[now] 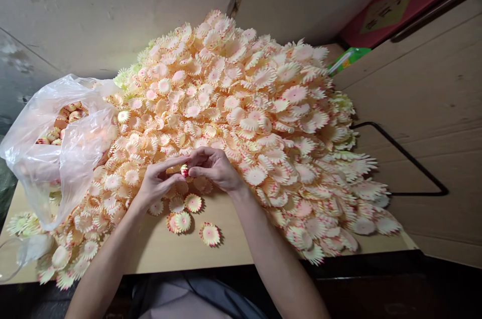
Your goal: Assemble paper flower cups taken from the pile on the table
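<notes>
Between my two hands, over the front of the heap, is a small artificial flower piece (184, 170), cream with red tips and partly covered by fingers. My left hand (160, 178) pinches it from the left with thumb and forefinger. From the right, my right hand (214, 168) has its thumb and bent fingers closed at the piece's edge. Just below, several round flower pieces with fringed petals (210, 234) lie loose on the table (233, 254). Behind both hands rises a big heap of similar pale flower pieces (226, 93).
A translucent plastic bag (37, 103) with small curled red-and-cream pieces (71, 113) stands left. A clear round object (11, 259) is at the front left corner. Cardboard (422, 98), a bent black rod (414, 158) and a red box (399, 8) are at right; a wall (113, 8) stands behind.
</notes>
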`<act>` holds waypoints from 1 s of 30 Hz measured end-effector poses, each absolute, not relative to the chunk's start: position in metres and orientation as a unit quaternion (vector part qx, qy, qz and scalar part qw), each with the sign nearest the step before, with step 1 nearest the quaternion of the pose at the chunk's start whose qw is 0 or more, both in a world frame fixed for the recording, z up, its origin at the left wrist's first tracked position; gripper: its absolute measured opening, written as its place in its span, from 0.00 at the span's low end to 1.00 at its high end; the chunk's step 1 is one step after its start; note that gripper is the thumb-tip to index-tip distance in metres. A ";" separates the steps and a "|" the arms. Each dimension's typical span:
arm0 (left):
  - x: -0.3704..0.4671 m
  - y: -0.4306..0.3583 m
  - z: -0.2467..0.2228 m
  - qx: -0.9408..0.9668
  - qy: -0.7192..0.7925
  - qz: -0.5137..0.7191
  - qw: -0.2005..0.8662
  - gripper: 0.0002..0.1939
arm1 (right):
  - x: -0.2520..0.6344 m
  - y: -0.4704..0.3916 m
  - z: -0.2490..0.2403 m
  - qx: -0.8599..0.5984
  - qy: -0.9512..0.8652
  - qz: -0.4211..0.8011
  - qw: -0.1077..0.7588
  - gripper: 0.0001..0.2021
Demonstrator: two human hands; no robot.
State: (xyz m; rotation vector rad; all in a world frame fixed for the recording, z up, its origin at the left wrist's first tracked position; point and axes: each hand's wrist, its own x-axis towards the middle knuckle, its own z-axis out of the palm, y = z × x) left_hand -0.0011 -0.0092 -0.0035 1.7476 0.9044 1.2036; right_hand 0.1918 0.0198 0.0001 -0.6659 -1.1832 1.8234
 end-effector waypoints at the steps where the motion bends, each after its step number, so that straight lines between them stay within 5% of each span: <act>1: -0.001 -0.009 -0.004 0.692 0.359 0.476 0.407 0.21 | 0.192 0.020 -0.001 -0.263 -0.472 0.728 0.421 0.13; 30: -0.003 -0.011 -0.004 0.660 0.375 0.467 0.454 0.21 | 0.193 0.021 -0.003 -0.273 -0.480 0.723 0.415 0.15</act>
